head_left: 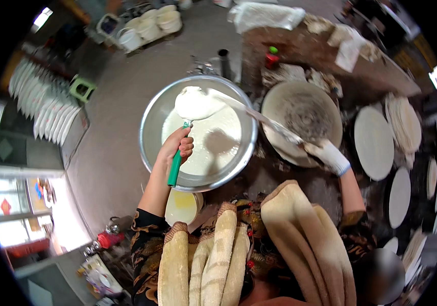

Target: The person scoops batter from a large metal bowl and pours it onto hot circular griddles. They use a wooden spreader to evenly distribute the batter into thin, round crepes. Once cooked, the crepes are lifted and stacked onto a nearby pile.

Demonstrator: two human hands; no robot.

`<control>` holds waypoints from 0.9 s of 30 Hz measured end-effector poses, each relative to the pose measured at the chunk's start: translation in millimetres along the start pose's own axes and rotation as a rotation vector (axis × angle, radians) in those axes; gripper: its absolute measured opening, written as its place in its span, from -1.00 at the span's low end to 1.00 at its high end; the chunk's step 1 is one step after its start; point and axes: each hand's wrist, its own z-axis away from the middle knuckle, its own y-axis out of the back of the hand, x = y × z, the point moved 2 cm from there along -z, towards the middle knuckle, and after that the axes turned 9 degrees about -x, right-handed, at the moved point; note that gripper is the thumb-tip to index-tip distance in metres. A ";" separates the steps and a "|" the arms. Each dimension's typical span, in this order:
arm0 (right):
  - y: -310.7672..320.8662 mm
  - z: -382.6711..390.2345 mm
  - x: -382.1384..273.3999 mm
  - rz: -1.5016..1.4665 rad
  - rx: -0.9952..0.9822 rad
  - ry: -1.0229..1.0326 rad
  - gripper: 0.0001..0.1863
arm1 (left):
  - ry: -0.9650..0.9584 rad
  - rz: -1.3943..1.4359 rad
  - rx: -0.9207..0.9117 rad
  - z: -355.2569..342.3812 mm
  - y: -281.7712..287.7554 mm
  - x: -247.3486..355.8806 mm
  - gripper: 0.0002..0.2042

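Note:
My bare left hand (177, 145) grips the green handle (174, 172) of a ladle, whose round head (192, 104), heaped with white batter, is over a large steel bowl (147, 117) of the same creamy liquid (203, 163). My right hand (326, 154), in a white glove, holds a long flat spatula (267, 122) that slants up-left, its far end at the ladle's batter. Beneath that hand and spatula is a round, dark-smudged griddle (302, 109), just right of the bowl.
A pale yellow pot (180, 204) sits below the bowl. At right are pale discs (374, 143) and stacked rounds (403, 122); behind, a red green-capped bottle (272, 58). Racked white items (50, 107), a green stool (82, 88) and white buckets (148, 28) stand left and back.

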 end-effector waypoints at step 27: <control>14.7 75.7 233.8 -1.263 0.461 0.136 -0.63 | 0.629 -0.391 -0.467 -239.9 -259.8 -234.0 -0.94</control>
